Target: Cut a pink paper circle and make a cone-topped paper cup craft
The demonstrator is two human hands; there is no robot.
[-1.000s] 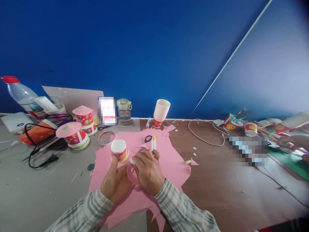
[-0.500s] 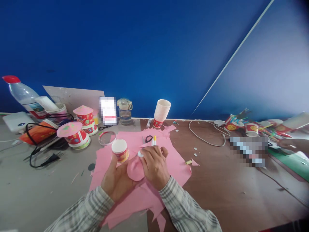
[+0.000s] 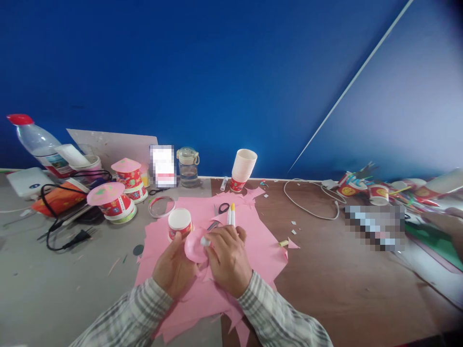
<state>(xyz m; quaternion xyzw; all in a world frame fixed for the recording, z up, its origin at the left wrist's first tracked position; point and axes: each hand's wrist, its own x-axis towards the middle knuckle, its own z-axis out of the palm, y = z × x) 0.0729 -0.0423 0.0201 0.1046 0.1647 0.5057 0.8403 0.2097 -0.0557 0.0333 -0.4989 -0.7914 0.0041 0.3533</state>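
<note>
My left hand [image 3: 174, 267] holds a round pink paper cone [image 3: 194, 245] tilted up off the table. My right hand [image 3: 227, 258] is closed on a small white glue stick [image 3: 205, 241] whose tip touches the cone. Just behind the cone an upturned red and white paper cup [image 3: 179, 223] stands on a big sheet of pink paper [image 3: 253, 241]. Two markers [image 3: 230, 215] and black-handled scissors [image 3: 221, 209] lie on the sheet beyond my right hand.
Two finished cups with pink cone tops [image 3: 112, 202] stand at the left, by a tape ring [image 3: 161, 206], a black power cord [image 3: 60, 231] and a water bottle [image 3: 38, 143]. A stack of paper cups [image 3: 243, 168] and a jar [image 3: 187, 166] sit by the blue wall. A white cable [image 3: 311, 200] and craft clutter [image 3: 379, 193] lie right.
The pink cone has been lifted and tipped up toward the cup. My right hand drew the glue stick back onto the cone. A person's hand at the far right edge has gone from view.
</note>
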